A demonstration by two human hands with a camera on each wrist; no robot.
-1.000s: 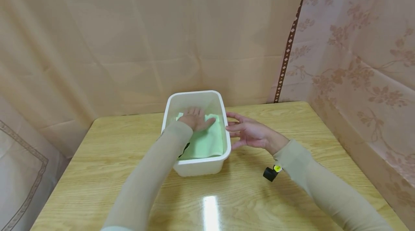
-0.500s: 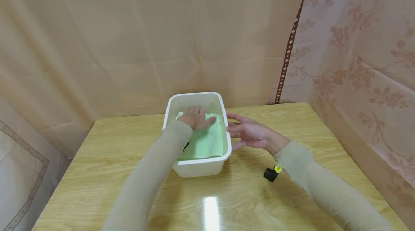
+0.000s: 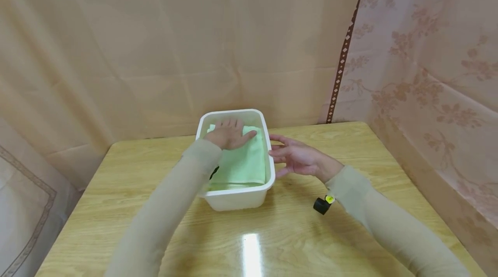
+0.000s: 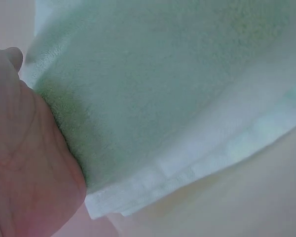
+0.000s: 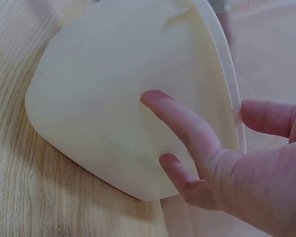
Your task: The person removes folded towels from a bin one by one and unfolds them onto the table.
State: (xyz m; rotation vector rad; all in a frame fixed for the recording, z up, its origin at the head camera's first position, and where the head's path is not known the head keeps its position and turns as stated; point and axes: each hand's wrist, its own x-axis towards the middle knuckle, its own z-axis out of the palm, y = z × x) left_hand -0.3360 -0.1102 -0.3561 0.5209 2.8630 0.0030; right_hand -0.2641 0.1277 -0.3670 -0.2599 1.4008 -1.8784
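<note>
A folded pale green towel (image 3: 243, 162) lies inside a white plastic bin (image 3: 237, 199). My left hand (image 3: 230, 133) is on the towel's far part, fingers straight and thumb spread to the right. In the left wrist view the towel (image 4: 153, 98) shows stacked folded edges, with the heel of the left hand (image 4: 29, 153) beside it. At the bin's right side is my right hand (image 3: 299, 158), fingers spread. Its fingertips touch the outer wall of the bin (image 5: 103, 108) in the right wrist view, and the thumb meets the rim.
The bin stands on a wooden table (image 3: 303, 234), close to a beige curtain (image 3: 155, 52) behind. A floral curtain (image 3: 439, 87) hangs along the right. A small black device (image 3: 321, 205) sits under the right wrist.
In the last half second my left hand has shifted slightly up and left. The towel beneath looks higher in the bin, with its near folded edge more visible. My right hand stays at the wall.
</note>
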